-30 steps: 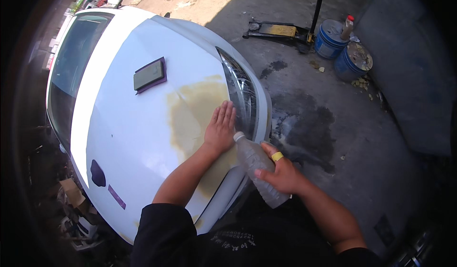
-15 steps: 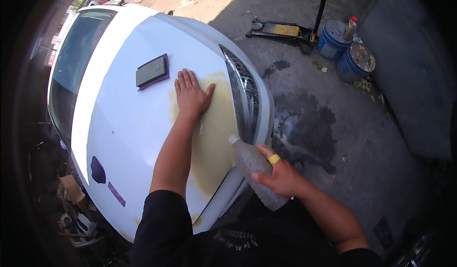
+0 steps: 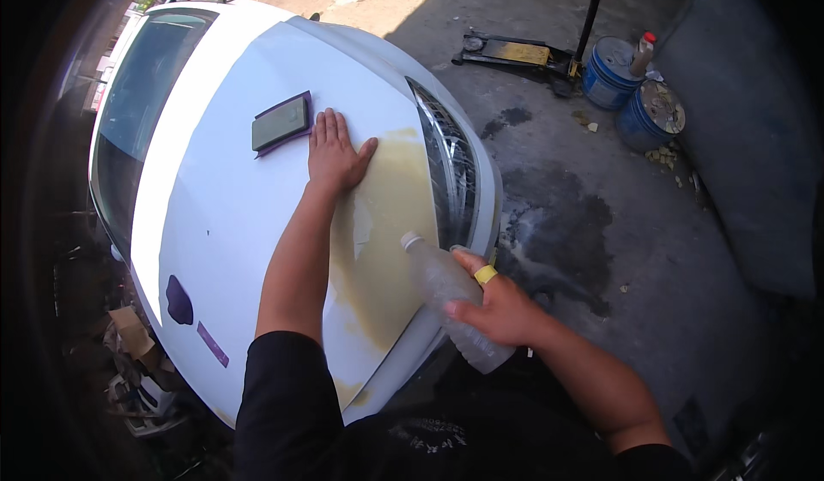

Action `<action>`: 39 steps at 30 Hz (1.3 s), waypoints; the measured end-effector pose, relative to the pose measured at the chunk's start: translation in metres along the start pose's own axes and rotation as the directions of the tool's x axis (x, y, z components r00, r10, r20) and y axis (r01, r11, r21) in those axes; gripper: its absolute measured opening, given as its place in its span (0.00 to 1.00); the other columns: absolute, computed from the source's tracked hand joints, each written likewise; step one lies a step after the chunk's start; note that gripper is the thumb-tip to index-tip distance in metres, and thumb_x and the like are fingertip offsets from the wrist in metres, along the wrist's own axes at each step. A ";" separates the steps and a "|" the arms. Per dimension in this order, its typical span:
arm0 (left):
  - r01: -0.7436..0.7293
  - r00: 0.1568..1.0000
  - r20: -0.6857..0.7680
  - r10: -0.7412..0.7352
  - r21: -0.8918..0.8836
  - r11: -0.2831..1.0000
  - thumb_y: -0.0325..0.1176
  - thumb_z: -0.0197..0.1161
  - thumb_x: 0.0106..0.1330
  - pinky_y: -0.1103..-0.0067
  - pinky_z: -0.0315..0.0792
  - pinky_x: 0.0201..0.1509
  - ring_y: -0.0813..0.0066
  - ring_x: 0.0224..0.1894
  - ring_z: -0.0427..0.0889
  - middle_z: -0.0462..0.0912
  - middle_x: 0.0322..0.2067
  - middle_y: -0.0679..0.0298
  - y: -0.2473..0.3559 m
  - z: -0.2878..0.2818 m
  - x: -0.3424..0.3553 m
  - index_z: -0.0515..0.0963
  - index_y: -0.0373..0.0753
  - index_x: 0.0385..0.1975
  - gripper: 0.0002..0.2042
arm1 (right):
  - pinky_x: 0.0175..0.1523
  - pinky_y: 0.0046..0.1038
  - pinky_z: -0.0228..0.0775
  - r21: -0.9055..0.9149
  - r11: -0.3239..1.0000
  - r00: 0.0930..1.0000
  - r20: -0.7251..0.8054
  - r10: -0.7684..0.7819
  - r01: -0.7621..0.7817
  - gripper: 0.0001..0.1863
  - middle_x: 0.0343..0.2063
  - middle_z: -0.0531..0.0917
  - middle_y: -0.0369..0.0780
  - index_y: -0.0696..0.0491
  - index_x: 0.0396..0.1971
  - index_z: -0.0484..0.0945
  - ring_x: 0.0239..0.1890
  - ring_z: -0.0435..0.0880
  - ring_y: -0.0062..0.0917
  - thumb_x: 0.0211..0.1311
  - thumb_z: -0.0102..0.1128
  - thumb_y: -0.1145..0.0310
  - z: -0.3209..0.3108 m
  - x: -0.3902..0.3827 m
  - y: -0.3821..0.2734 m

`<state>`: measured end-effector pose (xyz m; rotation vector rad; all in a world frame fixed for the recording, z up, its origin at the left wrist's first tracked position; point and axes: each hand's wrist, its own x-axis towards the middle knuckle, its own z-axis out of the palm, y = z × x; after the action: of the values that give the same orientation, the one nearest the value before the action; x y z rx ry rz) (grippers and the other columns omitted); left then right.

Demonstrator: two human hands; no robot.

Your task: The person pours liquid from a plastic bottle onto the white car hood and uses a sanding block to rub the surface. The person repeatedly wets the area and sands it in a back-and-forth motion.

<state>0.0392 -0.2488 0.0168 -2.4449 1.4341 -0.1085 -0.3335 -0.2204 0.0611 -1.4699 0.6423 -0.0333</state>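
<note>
My left hand [image 3: 336, 157] lies flat on the white car hood [image 3: 249, 215], fingers stretched out, at the upper left border of a yellowish-tan filler patch [image 3: 390, 189]. In my right hand [image 3: 498, 305] is a cloudy clear plastic bottle [image 3: 446, 288], tilted with its white cap end toward the patch. Yellow tape wraps one finger of that hand. Just left of my left hand, a grey-green sanding block [image 3: 281, 124] rests on a purple sheet of sandpaper [image 3: 307, 99].
A dark purple scrap [image 3: 179, 300] and a purple strip [image 3: 213, 344] lie lower left on the hood. The headlight [image 3: 451, 168] borders the patch. Beyond the car stand a yellow-and-black floor jack [image 3: 515, 52] and blue buckets [image 3: 611, 73]; the concrete floor has wet stains [image 3: 558, 232].
My left hand has slid slightly left over the hood, closer to the sanding block. The bottle in my right hand has moved a little left and up. The view has shifted slightly.
</note>
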 end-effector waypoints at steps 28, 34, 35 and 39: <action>-0.570 0.821 0.012 0.571 0.098 0.816 0.44 0.54 0.69 0.63 0.42 0.79 0.66 0.77 0.50 0.58 0.73 0.65 0.092 0.045 -0.256 0.64 0.43 0.69 0.29 | 0.64 0.35 0.66 -0.190 0.972 0.984 0.081 0.159 -0.141 0.45 0.58 0.76 0.56 0.57 0.70 0.58 0.62 0.75 0.43 0.57 0.67 0.53 -0.015 -0.064 0.081; -0.535 0.844 0.072 0.532 0.040 0.844 0.49 0.55 0.69 0.63 0.39 0.79 0.65 0.78 0.47 0.55 0.74 0.66 0.075 0.025 -0.265 0.61 0.44 0.71 0.32 | 0.64 0.42 0.65 -0.261 0.943 0.965 0.102 0.241 -0.208 0.45 0.54 0.77 0.59 0.49 0.71 0.59 0.59 0.76 0.51 0.56 0.65 0.47 -0.027 -0.072 0.080; -0.536 0.843 0.083 0.532 0.056 0.842 0.51 0.55 0.68 0.62 0.38 0.79 0.64 0.78 0.46 0.54 0.74 0.66 0.075 0.025 -0.261 0.60 0.44 0.72 0.33 | 0.64 0.42 0.65 -0.262 0.944 0.969 0.087 0.230 -0.200 0.46 0.54 0.78 0.58 0.49 0.71 0.58 0.58 0.77 0.52 0.56 0.65 0.47 -0.026 -0.073 0.083; -0.578 0.802 0.234 0.549 0.075 0.813 0.58 0.55 0.66 0.58 0.33 0.79 0.63 0.79 0.41 0.51 0.75 0.65 0.100 0.015 -0.224 0.58 0.44 0.73 0.39 | 0.64 0.42 0.66 -0.248 0.945 0.965 0.096 0.245 -0.215 0.45 0.54 0.78 0.58 0.50 0.71 0.59 0.58 0.77 0.51 0.56 0.65 0.47 -0.026 -0.069 0.079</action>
<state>-0.1530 -0.0979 -0.0072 -1.7568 1.9130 0.1615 -0.4304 -0.2055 0.0155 -1.6012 0.7300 0.3260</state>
